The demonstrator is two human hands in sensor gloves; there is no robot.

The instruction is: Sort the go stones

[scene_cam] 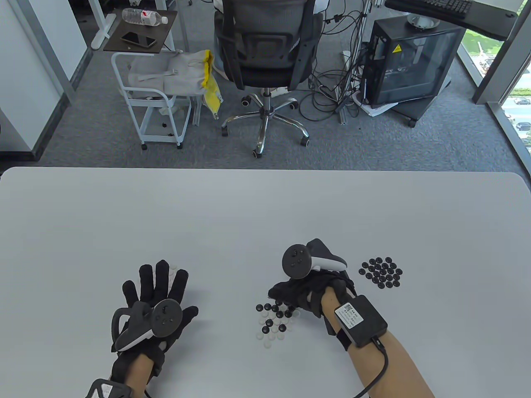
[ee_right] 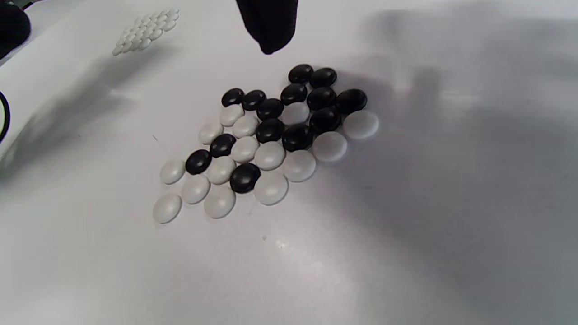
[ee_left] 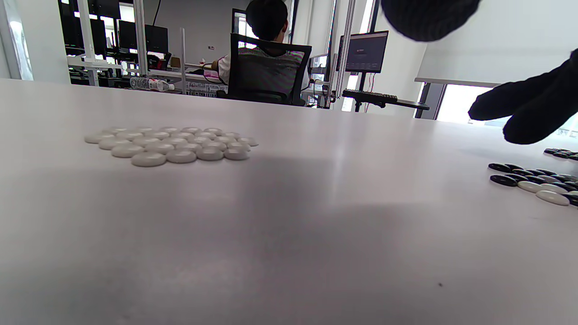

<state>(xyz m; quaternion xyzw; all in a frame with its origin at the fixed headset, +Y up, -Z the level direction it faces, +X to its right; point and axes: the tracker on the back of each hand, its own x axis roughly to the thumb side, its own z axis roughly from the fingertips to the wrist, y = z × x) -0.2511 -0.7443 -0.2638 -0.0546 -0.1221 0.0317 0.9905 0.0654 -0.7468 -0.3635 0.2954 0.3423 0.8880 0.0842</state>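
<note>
Right wrist view: right hand (scene_cam: 309,296) above mixed pile (ee_right: 266,142), fingers curled, hold unclear. Left hand (scene_cam: 155,304) spread flat, empty. Best to pinch one edge black stone (ee_right: 351,100), leaving neighbours undisturbed.

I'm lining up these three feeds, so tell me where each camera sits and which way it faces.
Table view: overhead, looking down; both hands, left and right.
Left wrist view: low over the table, facing across to the white stones; fingertips only.
Right wrist view: above the mixed stones; one fingertip.
All views share the mixed stones.
</note>
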